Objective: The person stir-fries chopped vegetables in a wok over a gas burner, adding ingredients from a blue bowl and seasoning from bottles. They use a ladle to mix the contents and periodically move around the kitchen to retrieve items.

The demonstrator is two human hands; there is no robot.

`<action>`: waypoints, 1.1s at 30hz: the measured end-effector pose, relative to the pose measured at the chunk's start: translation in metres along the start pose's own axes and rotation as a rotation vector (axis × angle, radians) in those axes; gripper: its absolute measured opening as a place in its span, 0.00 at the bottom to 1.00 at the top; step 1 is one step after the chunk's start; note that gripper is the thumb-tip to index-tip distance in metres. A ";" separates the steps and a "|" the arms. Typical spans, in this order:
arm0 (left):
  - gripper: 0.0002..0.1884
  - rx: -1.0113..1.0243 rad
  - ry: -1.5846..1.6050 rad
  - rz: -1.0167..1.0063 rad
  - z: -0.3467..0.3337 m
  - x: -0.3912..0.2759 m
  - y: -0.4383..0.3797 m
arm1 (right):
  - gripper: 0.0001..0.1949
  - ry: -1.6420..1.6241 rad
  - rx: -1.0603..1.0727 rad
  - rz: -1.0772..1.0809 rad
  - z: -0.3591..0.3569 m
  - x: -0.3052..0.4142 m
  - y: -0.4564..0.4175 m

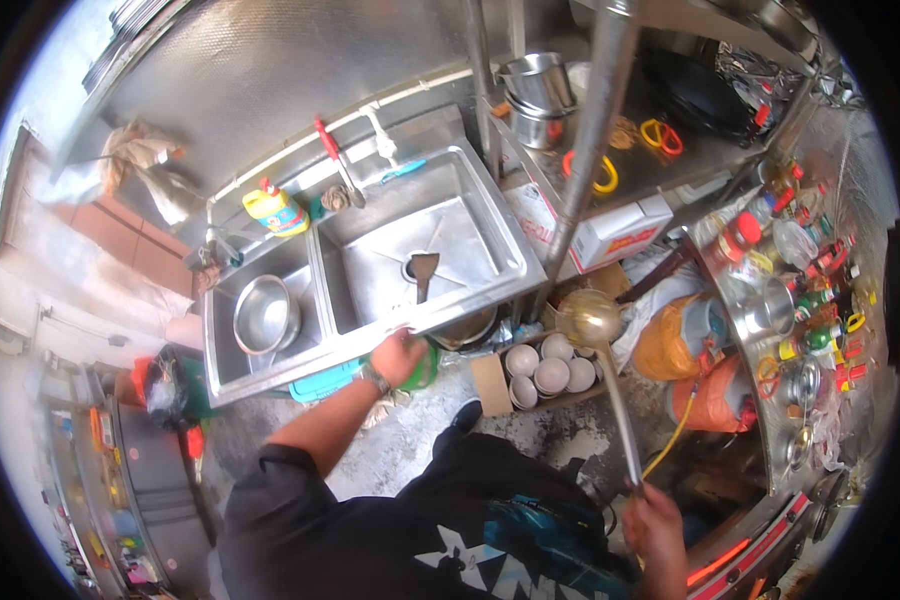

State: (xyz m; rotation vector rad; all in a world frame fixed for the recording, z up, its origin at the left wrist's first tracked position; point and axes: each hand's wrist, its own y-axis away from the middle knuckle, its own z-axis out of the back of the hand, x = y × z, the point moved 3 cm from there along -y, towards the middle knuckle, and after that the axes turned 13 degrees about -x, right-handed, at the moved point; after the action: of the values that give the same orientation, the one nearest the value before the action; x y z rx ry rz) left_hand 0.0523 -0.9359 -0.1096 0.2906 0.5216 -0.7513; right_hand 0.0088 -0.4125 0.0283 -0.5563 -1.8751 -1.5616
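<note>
My left hand (400, 358) is at the front rim of the stainless steel double sink (450, 315), closed around the lower end of a spatula-like tool (424, 271) whose flat dark blade reaches over the drain of the larger basin. How firmly it grips is hard to see. My right hand (656, 525) is shut on the handle of a long metal ladle (622, 420); the blurred round bowl is up over a cardboard box of white bowls (552, 375). A metal bowl (266, 315) lies in the smaller basin.
Yellow detergent bottle (276, 211) and a red-handled tool (328, 139) stand behind the sink. Steel pots (538, 90) sit on the shelf beyond an upright metal post (596, 127). Orange-covered gas cylinders (667, 337) and a counter crowded with bottles (817, 300) are at right.
</note>
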 end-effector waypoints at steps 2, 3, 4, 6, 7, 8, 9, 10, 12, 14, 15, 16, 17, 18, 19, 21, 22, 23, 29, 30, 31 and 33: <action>0.25 -0.252 -0.024 -0.312 0.037 0.008 -0.099 | 0.16 0.041 0.089 -0.116 -0.079 0.024 -0.047; 0.28 -0.303 -0.131 -0.348 0.061 -0.007 -0.137 | 0.15 0.053 0.137 -0.129 -0.116 0.032 -0.070; 0.29 -0.362 -0.180 -0.401 0.078 -0.014 -0.177 | 0.14 0.067 0.187 -0.142 -0.154 0.040 -0.092; 0.31 -0.384 -0.306 -0.417 0.110 -0.045 -0.237 | 0.12 0.067 0.273 -0.127 -0.224 0.058 -0.132; 0.31 -0.348 -0.383 -0.376 0.123 -0.065 -0.258 | 0.12 0.074 0.281 -0.139 -0.257 0.068 -0.147; 0.32 -0.329 -0.423 -0.369 0.126 -0.067 -0.286 | 0.11 0.097 0.284 -0.154 -0.287 0.077 -0.161; 0.33 -0.305 -0.463 -0.365 0.126 -0.069 -0.311 | 0.11 0.116 0.284 -0.171 -0.314 0.086 -0.175; 0.34 -0.293 -0.533 -0.379 0.123 -0.079 -0.326 | 0.11 0.121 0.289 -0.168 -0.336 0.094 -0.188; 0.34 -0.205 -0.647 -0.468 0.113 -0.077 -0.355 | 0.10 0.141 0.315 -0.178 -0.375 0.105 -0.211; 0.29 -0.093 -0.709 -0.540 0.107 -0.081 -0.370 | 0.09 0.153 0.296 -0.175 -0.403 0.117 -0.221; 0.24 -0.094 -0.697 -0.576 0.105 -0.078 -0.374 | 0.08 0.166 0.293 -0.175 -0.415 0.122 -0.223; 0.23 -0.106 -0.682 -0.598 0.103 -0.076 -0.378 | 0.08 0.165 0.290 -0.188 -0.424 0.128 -0.225; 0.21 -0.118 -0.666 -0.620 0.101 -0.074 -0.382 | 0.08 0.158 0.303 -0.192 -0.431 0.132 -0.225; 0.21 -0.114 -0.660 -0.606 0.099 -0.074 -0.385 | 0.08 0.149 0.315 -0.194 -0.437 0.137 -0.224; 0.21 -0.111 -0.653 -0.592 0.098 -0.075 -0.388 | 0.08 0.141 0.327 -0.195 -0.441 0.139 -0.225; 0.21 -0.092 -0.636 -0.540 0.096 -0.081 -0.390 | 0.08 0.139 0.325 -0.194 -0.447 0.142 -0.228; 0.21 -0.077 -0.626 -0.502 0.097 -0.086 -0.389 | 0.08 0.136 0.311 -0.200 -0.450 0.145 -0.227; 0.22 -0.062 -0.616 -0.463 0.098 -0.090 -0.388 | 0.08 0.133 0.297 -0.207 -0.452 0.147 -0.225; 0.23 -0.063 -0.566 -0.423 0.100 -0.084 -0.394 | 0.08 0.094 0.309 -0.224 -0.455 0.152 -0.218; 0.23 -0.060 -0.570 -0.420 0.099 -0.085 -0.395 | 0.07 0.096 0.318 -0.224 -0.454 0.152 -0.218; 0.23 -0.057 -0.575 -0.416 0.099 -0.085 -0.394 | 0.08 0.098 0.326 -0.224 -0.454 0.152 -0.218; 0.24 -0.046 -0.587 -0.414 0.099 -0.087 -0.394 | 0.08 0.100 0.331 -0.228 -0.453 0.152 -0.218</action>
State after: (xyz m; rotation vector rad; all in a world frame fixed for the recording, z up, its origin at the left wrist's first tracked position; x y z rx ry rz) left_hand -0.2472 -1.2043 -0.0061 -0.0932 0.0348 -1.1708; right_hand -0.1572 -0.9107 0.0249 -0.1195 -2.1178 -1.3433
